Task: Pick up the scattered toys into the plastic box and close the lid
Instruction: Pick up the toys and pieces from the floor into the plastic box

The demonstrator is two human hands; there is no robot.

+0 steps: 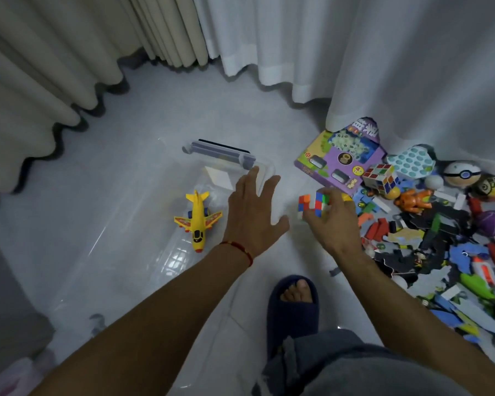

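Mid-transfer, the right hand grips a Rubik's cube just right of the clear plastic box, where a yellow toy airplane lies, while the left hand hovers spread and empty over the box's right edge; next, probably carry the cube left and drop it in.

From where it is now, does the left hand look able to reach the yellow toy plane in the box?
Probably yes: the left hand is open and holds nothing, the yellow plane lies just beside it, and the clear box has no lid on.
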